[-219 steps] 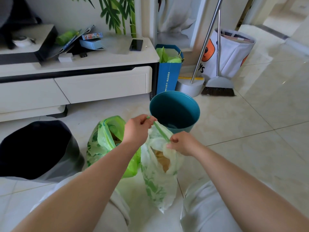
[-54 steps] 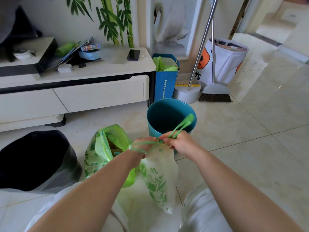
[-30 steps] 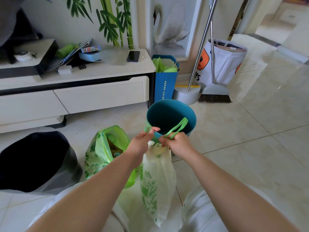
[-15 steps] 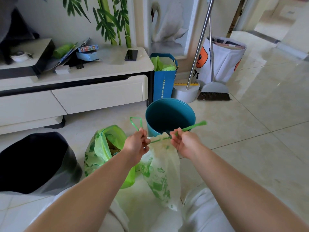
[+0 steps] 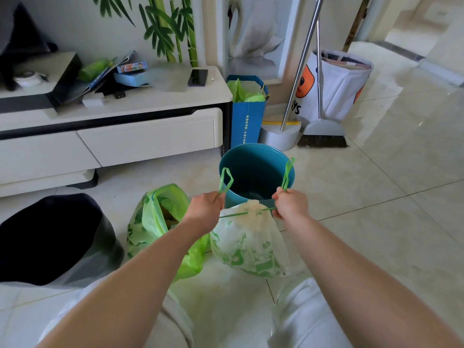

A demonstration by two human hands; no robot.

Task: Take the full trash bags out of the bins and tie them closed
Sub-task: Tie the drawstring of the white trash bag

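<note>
A white trash bag with green leaf print (image 5: 249,243) hangs in front of me, its neck bunched tight around a green drawstring (image 5: 251,212). My left hand (image 5: 206,205) grips the drawstring's left end, whose loop sticks up above the fist. The right end is gripped by my right hand (image 5: 291,204), its loop also standing up. The string runs taut between the hands. A second, bright green trash bag (image 5: 160,222) sits on the floor to the left with its mouth open. Behind the hands stands a teal bin (image 5: 256,169) with no bag in it.
A black-lined bin (image 5: 52,237) stands at the left. A white TV cabinet (image 5: 113,136) runs along the wall, with a blue paper bag (image 5: 247,121), a dustpan base, a broom (image 5: 322,136) and a white fabric bag (image 5: 334,84) to its right. Tiled floor spreads to the right.
Both hands pulled the drawstring ends apart, cinching the white bag's mouth tight. The loops now stand up above each fist, and the bag has settled lower between my hands.
</note>
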